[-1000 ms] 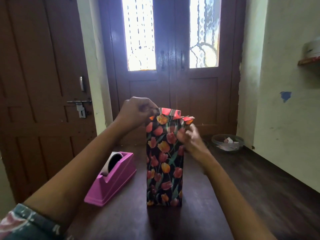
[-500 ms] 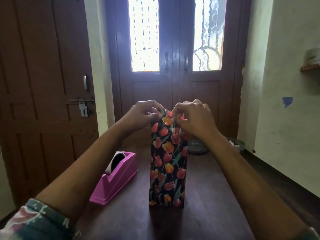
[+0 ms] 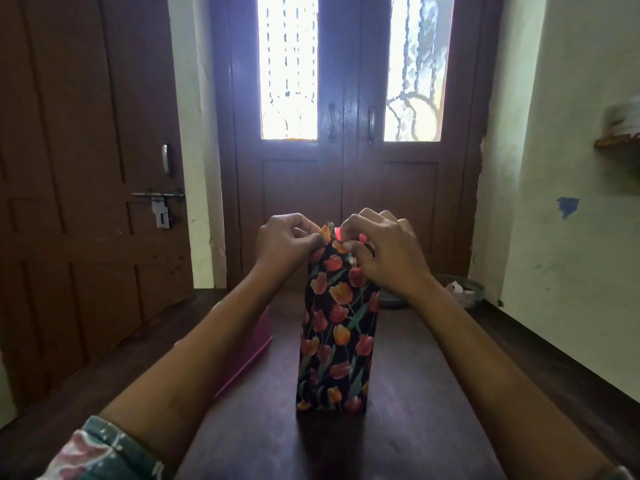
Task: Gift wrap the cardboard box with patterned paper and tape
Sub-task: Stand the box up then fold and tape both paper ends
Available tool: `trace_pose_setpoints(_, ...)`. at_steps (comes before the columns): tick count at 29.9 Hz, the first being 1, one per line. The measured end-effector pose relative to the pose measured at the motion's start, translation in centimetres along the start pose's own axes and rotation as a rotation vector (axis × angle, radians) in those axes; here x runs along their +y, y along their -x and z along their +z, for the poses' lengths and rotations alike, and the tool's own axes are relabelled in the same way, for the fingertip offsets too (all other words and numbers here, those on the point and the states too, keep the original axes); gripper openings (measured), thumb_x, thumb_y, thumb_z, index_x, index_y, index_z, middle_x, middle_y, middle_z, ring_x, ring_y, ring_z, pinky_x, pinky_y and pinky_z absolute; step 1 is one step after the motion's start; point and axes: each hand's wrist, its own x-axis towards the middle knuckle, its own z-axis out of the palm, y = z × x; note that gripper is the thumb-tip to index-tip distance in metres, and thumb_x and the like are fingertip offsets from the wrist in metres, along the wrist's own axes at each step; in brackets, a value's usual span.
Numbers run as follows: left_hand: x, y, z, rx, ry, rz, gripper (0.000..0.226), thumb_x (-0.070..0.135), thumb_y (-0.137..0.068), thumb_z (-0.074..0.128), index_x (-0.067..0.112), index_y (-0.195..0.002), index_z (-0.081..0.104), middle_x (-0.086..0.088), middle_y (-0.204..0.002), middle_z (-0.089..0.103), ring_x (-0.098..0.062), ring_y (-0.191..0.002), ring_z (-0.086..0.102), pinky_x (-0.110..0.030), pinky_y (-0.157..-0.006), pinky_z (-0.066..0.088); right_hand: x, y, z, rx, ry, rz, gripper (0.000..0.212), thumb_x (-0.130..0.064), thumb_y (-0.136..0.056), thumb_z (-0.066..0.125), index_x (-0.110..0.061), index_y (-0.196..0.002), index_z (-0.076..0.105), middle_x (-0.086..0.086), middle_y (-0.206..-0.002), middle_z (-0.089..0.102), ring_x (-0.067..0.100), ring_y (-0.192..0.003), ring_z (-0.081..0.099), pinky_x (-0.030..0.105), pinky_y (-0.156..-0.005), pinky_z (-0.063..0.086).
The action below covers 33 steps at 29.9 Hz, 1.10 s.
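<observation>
A tall box wrapped in black paper with red and orange tulips point(image 3: 337, 334) stands upright on the dark wooden table point(image 3: 433, 410). At its top end my left hand point(image 3: 284, 245) pinches the paper's left edge. My right hand point(image 3: 384, 252) pinches the paper on the right side and folds it down over the top. A small strip of paper sticks up between the two hands. The box itself is hidden under the paper.
A pink tape dispenser point(image 3: 247, 351) sits left of the box, mostly hidden behind my left forearm. A shallow bowl with scraps point(image 3: 457, 289) stands at the table's far right. A white wall runs along the right; brown doors stand behind.
My right hand rose from the box's side to its top and took hold of the paper there. The raised paper flaps have been pressed lower. My left forearm now covers the dispenser.
</observation>
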Motion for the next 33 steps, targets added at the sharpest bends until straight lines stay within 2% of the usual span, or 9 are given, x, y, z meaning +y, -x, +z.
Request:
trace_pose_setpoints(4,0.4,-0.1,-0.3,-0.03,0.02,0.01,0.006,0.019,-0.08,0.071,0.016,-0.084,0.067,-0.002,-0.079,0.069,-0.013,-0.075,0.067,-0.027,-0.063,0.054,0.2,0.2,-0.3,0.023,-0.113,0.092,0.002,-0.02,-0.085,0.059,-0.021,-0.083,0.06,-0.016,-0.085,0.055,0.012,-0.087,0.05,0.042,-0.086,0.044)
trace_pose_setpoints(8,1.7,-0.8,-1.9,-0.338,0.192,0.054,0.025,0.005,-0.089,0.053,0.017,-0.108,0.064,0.001,-0.102,0.065,-0.01,-0.089,0.063,-0.016,-0.064,0.052,-0.1,-0.1,-0.9,0.05,-0.075,0.131,0.001,-0.018,-0.083,0.062,-0.018,-0.084,0.062,-0.006,-0.086,0.065,0.02,-0.09,0.056,0.04,-0.085,0.046)
trace_pose_setpoints(11,2.2,-1.0,-2.6,-0.47,0.185,0.078,0.023,0.004,-0.09,0.049,0.009,-0.103,0.067,-0.004,-0.093,0.067,-0.013,-0.084,0.064,-0.014,-0.067,0.053,-0.6,-0.1,-0.9,0.066,-0.061,0.152,0.003,-0.018,-0.082,0.061,-0.019,-0.081,0.064,-0.006,-0.08,0.064,0.019,-0.087,0.057,0.038,-0.083,0.046)
trace_pose_setpoints(15,2.4,-0.9,-3.3,-0.559,0.229,0.029,0.017,0.019,-0.081,0.054,0.012,-0.087,0.068,0.003,-0.081,0.067,-0.003,-0.075,0.064,-0.011,-0.062,0.05,-0.8,0.0,-0.9,0.105,-0.043,0.151,0.004,-0.024,-0.077,0.067,-0.02,-0.076,0.065,-0.009,-0.075,0.063,0.019,-0.084,0.058,0.036,-0.081,0.046)
trace_pose_setpoints(18,2.7,-0.7,-3.4,-0.622,0.228,-0.004,0.029,0.034,-0.078,0.051,0.011,-0.083,0.067,0.001,-0.084,0.068,-0.003,-0.077,0.064,-0.008,-0.061,0.048,-0.7,-0.1,-0.8,0.116,-0.031,0.134,0.009,-0.028,-0.076,0.07,-0.021,-0.075,0.065,-0.01,-0.077,0.066,0.018,-0.083,0.058,0.033,-0.08,0.041)
trace_pose_setpoints(21,3.2,-0.8,-3.7,-0.577,0.191,-0.017,0.037,0.042,-0.086,0.055,0.009,-0.086,0.07,-0.007,-0.087,0.069,-0.009,-0.08,0.065,-0.014,-0.067,0.052,-0.6,0.0,-0.6,0.161,0.0,0.083,0.011,-0.027,-0.077,0.072,-0.022,-0.073,0.063,-0.01,-0.076,0.066,0.019,-0.08,0.06,0.034,-0.079,0.04)
trace_pose_setpoints(24,3.6,-1.2,-3.2,-0.444,0.077,0.01,0.033,0.03,-0.09,0.058,0.0,-0.08,0.068,-0.015,-0.077,0.064,-0.02,-0.073,0.062,-0.029,-0.071,0.05,-0.7,0.1,-0.2,0.188,0.065,0.021,0.012,-0.025,-0.077,0.072,-0.021,-0.074,0.061,-0.008,-0.078,0.067,0.019,-0.078,0.06,0.033,-0.079,0.039)
trace_pose_setpoints(28,3.3,-1.8,-1.8,-0.256,-0.05,-0.031,0.025,0.026,-0.084,0.065,0.011,-0.064,0.067,-0.003,-0.058,0.06,-0.01,-0.053,0.054,-0.023,-0.052,0.042,-0.9,0.2,0.1,0.211,0.141,-0.071,0.008,-0.021,-0.078,0.068,-0.018,-0.079,0.06,-0.003,-0.082,0.065,0.022,-0.08,0.059,0.038,-0.076,0.043)
trace_pose_setpoints(33,2.4,-1.9,-1.2,-0.109,-0.182,-0.013,0.021,0.025,-0.086,0.064,0.012,-0.071,0.07,0.002,-0.058,0.059,-0.006,-0.052,0.052,-0.016,-0.047,0.036,-1.5,0.3,0.0,0.171,-0.032,-0.075,0.012,-0.03,-0.086,0.055,-0.021,-0.082,0.06,-0.012,-0.084,0.061,0.018,-0.085,0.055,0.034,-0.078,0.037)
